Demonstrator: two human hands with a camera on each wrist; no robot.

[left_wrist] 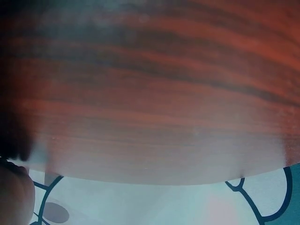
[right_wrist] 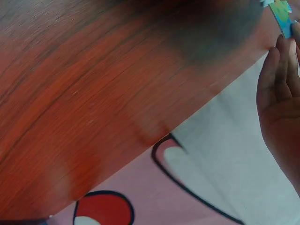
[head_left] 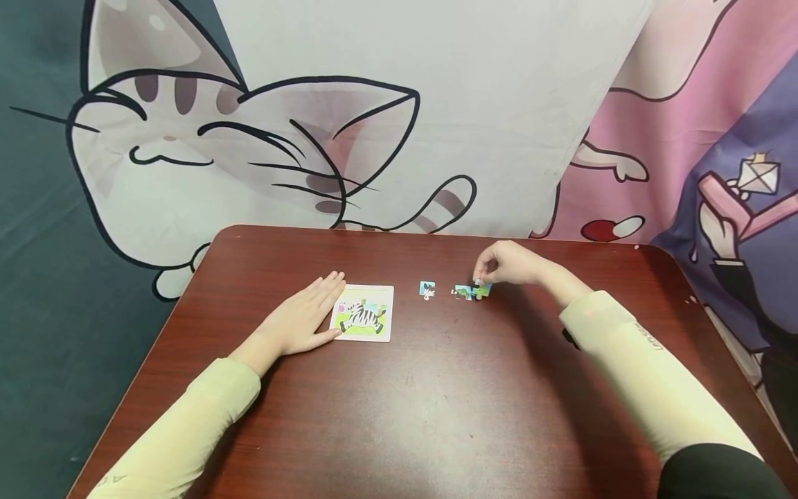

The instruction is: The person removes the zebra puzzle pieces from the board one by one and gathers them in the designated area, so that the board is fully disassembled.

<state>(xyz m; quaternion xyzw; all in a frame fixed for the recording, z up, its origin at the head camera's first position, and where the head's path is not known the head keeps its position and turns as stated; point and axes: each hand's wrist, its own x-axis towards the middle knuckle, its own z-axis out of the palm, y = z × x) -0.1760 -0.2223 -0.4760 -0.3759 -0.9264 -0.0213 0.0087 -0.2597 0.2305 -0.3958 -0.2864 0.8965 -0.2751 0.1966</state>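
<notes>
A square puzzle board with a zebra picture lies on the table. My left hand rests beside it, fingers straight, with the fingers and thumb at its left edge. Only a small part of that hand shows in the left wrist view. To the right, my right hand pinches a green and blue puzzle piece between thumb and fingertips. This puzzle piece also appears at the right wrist view's top corner. Another puzzle piece lies against or just left of it, and a third puzzle piece lies apart, nearer the board.
The reddish-brown wooden table has rounded far corners. Close behind its far edge hangs a cartoon cat cloth. A dark rounded shape stands at the lower right, beside the right sleeve.
</notes>
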